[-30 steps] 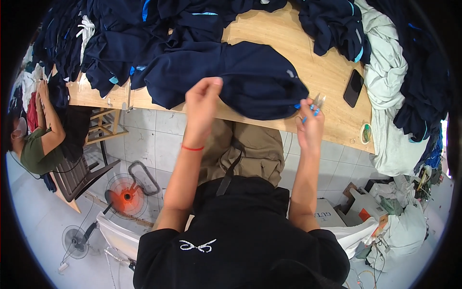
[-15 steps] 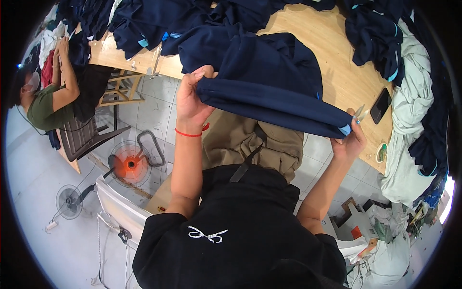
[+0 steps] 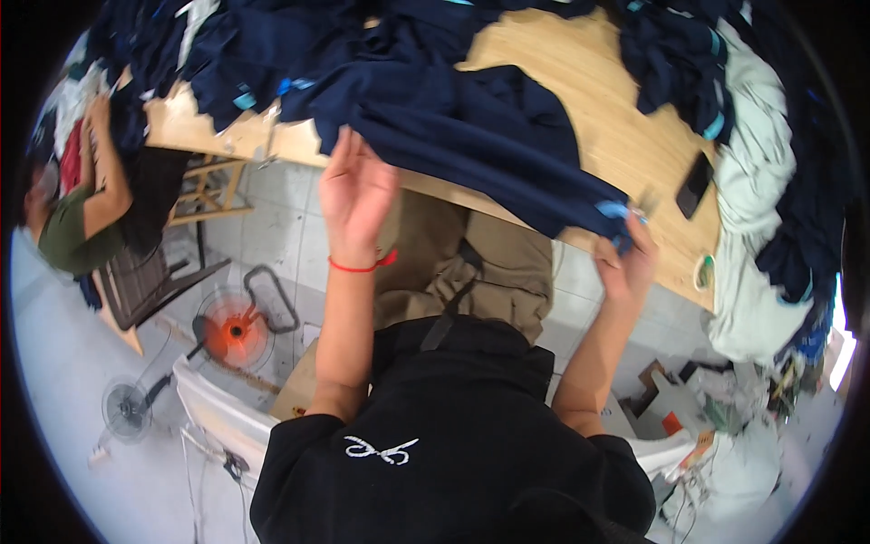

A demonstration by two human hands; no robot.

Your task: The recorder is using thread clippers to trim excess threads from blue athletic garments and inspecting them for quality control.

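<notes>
A navy-blue garment (image 3: 471,154) lies partly on the table and partly over its near edge, its hem stretched between my hands. My left hand (image 3: 359,195) is at the left end of the hem, fingers extended and palm showing; the fingertips reach the cloth's edge without a visible grip. My right hand (image 3: 627,261) is closed on the other end, beside a light-blue patch. A small pointed metal tool, blurred, sticks up by the right fingers; its kind is unclear.
The wooden table (image 3: 544,45) carries more navy garments (image 3: 675,77), a black phone (image 3: 695,184) and a roll of tape (image 3: 703,272). Pale green cloth (image 3: 757,163) hangs over its right side. At left, a co-worker (image 3: 82,218) sits near a chair (image 3: 149,286) and fans (image 3: 236,329).
The hem, held taut and raised before, has dropped toward the table edge. My left fingers have straightened from their grip. My right hand still holds its end.
</notes>
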